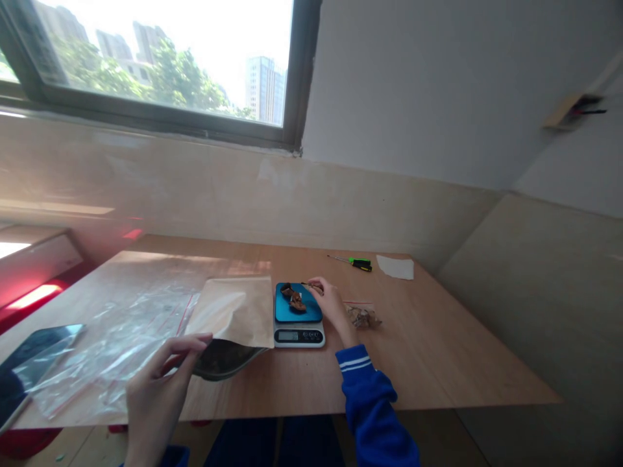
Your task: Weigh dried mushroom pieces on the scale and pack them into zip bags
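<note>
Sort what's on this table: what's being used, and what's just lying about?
In use, it seems:
open paper pouch, held by the left hand
scale, with brown pieces on it
dark piece, pinched in the right hand
small filled clear bag beside the scale, probably

Just lying about, apparently:
clear plastic bags
dark-screened device, partly under them
green and black tool handles
white paper

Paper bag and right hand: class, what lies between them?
The head view shows the scale, with brown pieces on it, between the paper bag and the right hand.
</note>
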Demonstrator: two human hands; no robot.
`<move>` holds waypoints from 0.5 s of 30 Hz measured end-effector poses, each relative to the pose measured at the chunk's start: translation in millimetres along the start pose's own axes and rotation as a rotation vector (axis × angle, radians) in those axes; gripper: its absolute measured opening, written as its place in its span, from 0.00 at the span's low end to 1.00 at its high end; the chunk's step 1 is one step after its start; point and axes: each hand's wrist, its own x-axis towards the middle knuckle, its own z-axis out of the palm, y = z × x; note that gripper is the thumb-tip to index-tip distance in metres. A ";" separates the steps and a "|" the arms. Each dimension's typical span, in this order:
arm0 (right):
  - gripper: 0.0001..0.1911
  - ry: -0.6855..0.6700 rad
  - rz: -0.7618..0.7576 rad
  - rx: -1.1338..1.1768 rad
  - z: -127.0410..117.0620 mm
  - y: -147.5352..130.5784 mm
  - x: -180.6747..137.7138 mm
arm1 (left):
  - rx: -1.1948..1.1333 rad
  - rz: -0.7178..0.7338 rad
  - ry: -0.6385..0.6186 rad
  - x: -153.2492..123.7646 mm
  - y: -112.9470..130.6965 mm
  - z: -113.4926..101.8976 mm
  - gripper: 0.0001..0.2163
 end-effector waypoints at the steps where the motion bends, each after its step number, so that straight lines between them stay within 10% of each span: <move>1: 0.10 0.017 0.019 -0.004 1.3 3.0 -2.2 | -0.005 0.000 -0.005 -0.1 0.9 0.5 0.12; 9: 0.08 0.105 0.082 -0.128 10.1 -5.0 -10.7 | 0.017 0.002 -0.008 -0.6 -0.3 -0.7 0.15; 15: 0.11 0.059 -0.087 0.102 -20.8 -83.5 -46.6 | 0.130 -0.028 -0.016 -3.2 -2.2 3.0 0.17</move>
